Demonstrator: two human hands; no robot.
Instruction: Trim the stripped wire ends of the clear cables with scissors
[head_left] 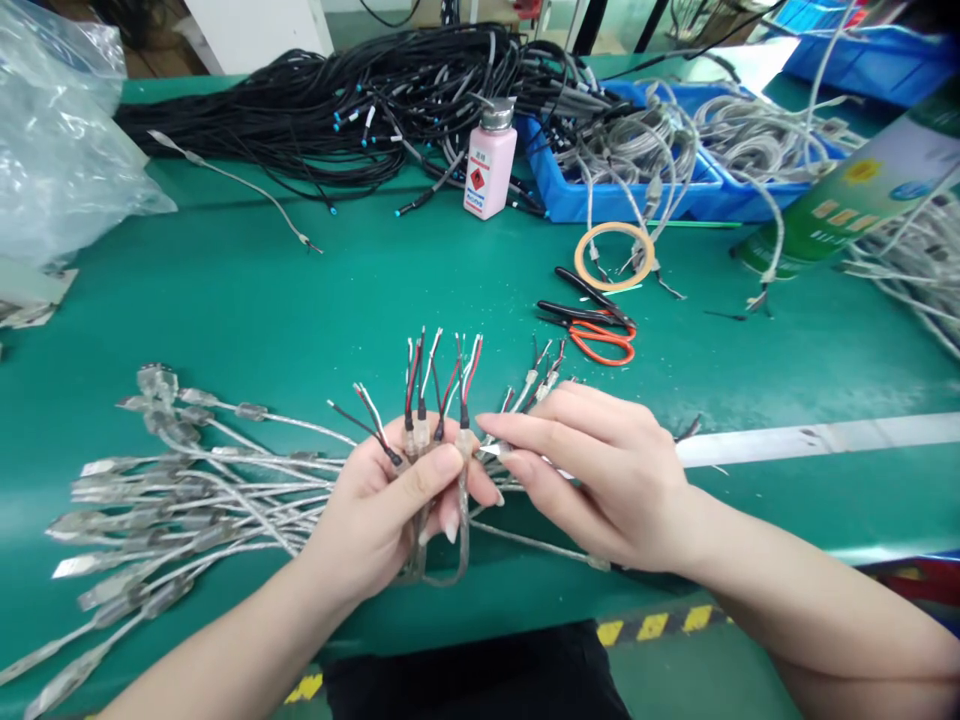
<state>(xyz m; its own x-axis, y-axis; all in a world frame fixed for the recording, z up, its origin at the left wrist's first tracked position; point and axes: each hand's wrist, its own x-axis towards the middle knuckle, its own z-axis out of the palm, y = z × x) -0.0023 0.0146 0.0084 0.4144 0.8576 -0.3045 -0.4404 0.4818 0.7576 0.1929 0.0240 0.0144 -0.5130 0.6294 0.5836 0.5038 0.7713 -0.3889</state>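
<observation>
My left hand [409, 500] is closed on several clear-jacketed USB cables, thumb pressed over them. Their split ends fan upward, showing black, red and white wires [469, 370]. My right hand [600, 470] pinches a small pointed silvery piece [491, 450], like a blade, its tip beside the rightmost cable end [464, 440]. Most of this piece is hidden by my fingers. To the left, the USB plugs [97, 490] of many cables lie bunched on the green table. More split cable ends [536, 385] lie behind my right hand.
Ahead lie scissors and black-handled pliers or cutters [600, 325] and a tape ring [580, 262]. Behind stand a pink bottle [490, 175], blue bins [622, 200] of cables and a green can [847, 200]. Black cables [285, 120] pile at the back; a plastic bag [67, 140] sits left.
</observation>
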